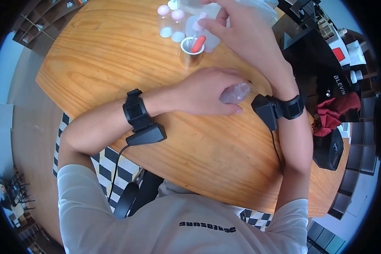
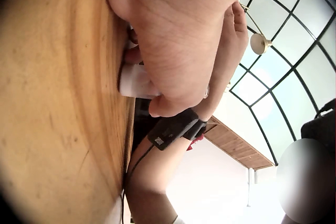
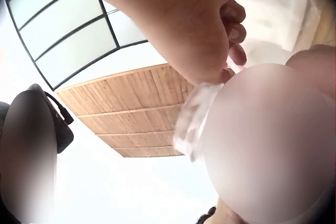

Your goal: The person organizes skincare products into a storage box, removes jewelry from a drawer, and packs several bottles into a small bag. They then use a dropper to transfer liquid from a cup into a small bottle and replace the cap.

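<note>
My left hand (image 1: pixel 211 91) grips a small clear bottle (image 1: pixel 235 94) with a bare neck, low over the table. The left wrist view shows the lower part of this bottle (image 2: pixel 137 82) beside the wood, the rest behind the fingers. Farther off, my right hand (image 1: pixel 241 29) pinches a pale pink-topped piece with a thin clear stem (image 1: pixel 197 26), which leans over a metal cup (image 1: pixel 191 59). Inside the cup stands a red-handled utensil (image 1: pixel 198 44). In the right wrist view the fingers (image 3: pixel 233 34) are curled and the bottle's neck (image 3: pixel 197 121) is blurred.
Two clear bottles with pale pink caps (image 1: pixel 178 26) stand left of the cup. Translucent plastic (image 1: pixel 258 10) lies behind my right hand. At the table's right side are a dark red cloth (image 1: pixel 336 112) and a black case (image 1: pixel 329 150). Cables run from both wrist cameras.
</note>
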The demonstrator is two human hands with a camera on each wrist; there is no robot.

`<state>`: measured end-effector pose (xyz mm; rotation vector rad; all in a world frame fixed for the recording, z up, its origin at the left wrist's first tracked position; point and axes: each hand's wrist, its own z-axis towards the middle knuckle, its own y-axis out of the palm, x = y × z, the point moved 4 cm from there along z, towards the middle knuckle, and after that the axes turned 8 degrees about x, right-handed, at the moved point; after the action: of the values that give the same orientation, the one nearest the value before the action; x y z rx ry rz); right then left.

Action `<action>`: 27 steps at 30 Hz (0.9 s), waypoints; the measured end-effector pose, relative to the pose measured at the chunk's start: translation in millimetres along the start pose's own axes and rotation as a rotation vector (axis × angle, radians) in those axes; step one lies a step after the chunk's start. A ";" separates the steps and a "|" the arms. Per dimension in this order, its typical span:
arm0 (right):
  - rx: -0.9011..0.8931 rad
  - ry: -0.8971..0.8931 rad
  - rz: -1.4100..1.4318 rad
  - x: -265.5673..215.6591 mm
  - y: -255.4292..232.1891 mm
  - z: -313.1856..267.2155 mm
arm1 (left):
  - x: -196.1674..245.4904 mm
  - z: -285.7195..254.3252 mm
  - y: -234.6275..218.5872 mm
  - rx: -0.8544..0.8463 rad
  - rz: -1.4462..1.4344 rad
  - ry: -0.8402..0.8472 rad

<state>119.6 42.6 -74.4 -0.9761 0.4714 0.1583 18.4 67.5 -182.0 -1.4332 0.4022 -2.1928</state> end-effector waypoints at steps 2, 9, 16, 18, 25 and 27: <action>0.024 0.008 -0.155 1.1 -2.0 -3.1 | 0.0 0.2 0.5 -0.007 -0.030 -0.010; -0.027 -0.503 -0.275 13.4 21.5 -23.5 | 3.0 0.1 -2.0 -0.010 -0.003 -0.017; -0.063 -0.500 -0.177 8.6 26.8 -26.0 | 0.9 -2.1 -10.8 -0.038 0.098 0.106; -0.062 -0.482 -0.183 10.0 27.7 -26.2 | 4.3 -0.9 -20.5 -0.061 0.130 0.156; -0.002 -0.348 -0.070 17.5 25.1 -29.0 | 4.1 0.7 -36.8 -0.425 0.170 -0.009; 0.024 -0.359 -0.060 21.1 27.9 -30.1 | 7.6 -0.8 -41.7 -0.536 0.132 -0.112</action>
<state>119.5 31.6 -119.3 -0.9137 0.1146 0.2671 5.3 98.3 -156.0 -1.7269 1.0731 -1.9687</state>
